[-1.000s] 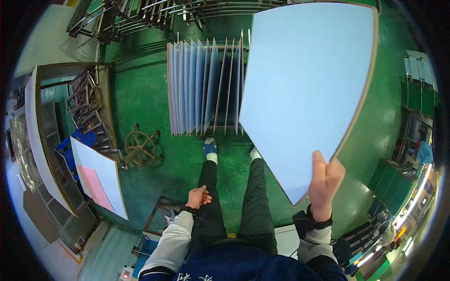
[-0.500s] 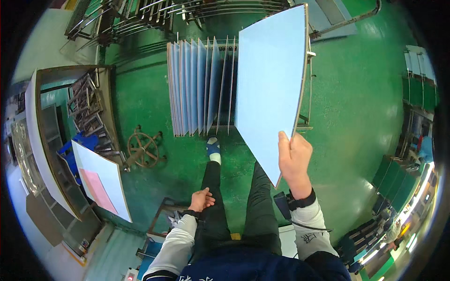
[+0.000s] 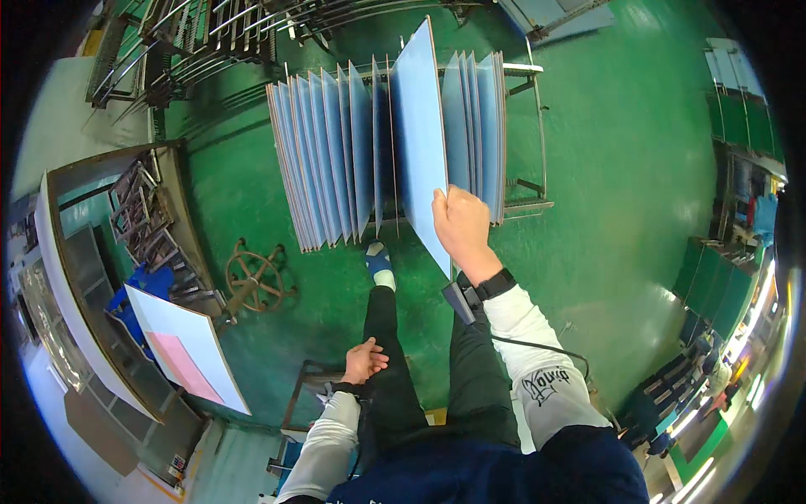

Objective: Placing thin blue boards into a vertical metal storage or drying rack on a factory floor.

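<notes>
Blue board (image 3: 420,118) held upright by its edge.
Your right hand (image 3: 464,225) is closed on the near edge, presumably to steady it between the standing boards (image 3: 333,155); your left hand (image 3: 366,361), empty, half-curled, hangs beside your leg (image 3: 384,323).

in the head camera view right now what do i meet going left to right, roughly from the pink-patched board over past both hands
White board with a pink patch → left hand, nothing in it → light-blue panel → right hand, gripping that panel's edge → green boxy units.
</notes>
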The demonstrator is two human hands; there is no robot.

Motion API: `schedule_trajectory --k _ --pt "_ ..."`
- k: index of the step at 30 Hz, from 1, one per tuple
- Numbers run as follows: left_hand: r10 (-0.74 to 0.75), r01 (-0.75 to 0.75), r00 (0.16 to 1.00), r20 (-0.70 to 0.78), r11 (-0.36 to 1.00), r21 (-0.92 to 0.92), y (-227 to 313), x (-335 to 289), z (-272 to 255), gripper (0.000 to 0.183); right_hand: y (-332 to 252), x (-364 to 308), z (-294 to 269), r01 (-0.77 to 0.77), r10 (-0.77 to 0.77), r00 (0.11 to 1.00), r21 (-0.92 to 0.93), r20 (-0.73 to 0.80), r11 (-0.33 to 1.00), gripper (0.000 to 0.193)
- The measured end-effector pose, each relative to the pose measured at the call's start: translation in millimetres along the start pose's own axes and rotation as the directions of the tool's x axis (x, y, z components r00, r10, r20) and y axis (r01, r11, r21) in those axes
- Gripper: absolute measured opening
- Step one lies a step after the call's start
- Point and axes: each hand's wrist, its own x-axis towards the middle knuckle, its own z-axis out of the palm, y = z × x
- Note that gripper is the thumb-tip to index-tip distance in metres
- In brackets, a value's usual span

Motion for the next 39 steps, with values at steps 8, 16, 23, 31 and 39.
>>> schedule_trajectory --k 8,16,23,31,39 --pt "0.025 -0.026 0.999 0.023 1.000 0.018 -5 6 -8 0.043 -8 12 9 0.012 -0.011 1.000 -0.060 0.021 0.998 0.027" --pt "0.021 -0.021 0.999 0.040 1.000 -0.017 -6 2 -7 0.044 -6 21 24 -0.015 0.018 0.999 -0.105 0.027 0.994 0.031" --pt "0.010 -0.009 0.999 0.038 1.000 -0.010 -2 0 -2 0.044 -7 24 35 -0.019 0.025 0.996 -0.072 0.091 0.997 0.036" --pt "0.006 -0.006 1.000 0.026 1.000 0.006 -3 0 -2 0.044 -17 22 40 0.037 -0.026 0.988 -0.070 0.152 0.997 0.032" --pt "0.000 0.000 1.000 0.025 1.000 0.021 -4 -3 3 0.043 -21 32 45 0.047 -0.038 0.990 -0.067 0.135 0.997 0.032"
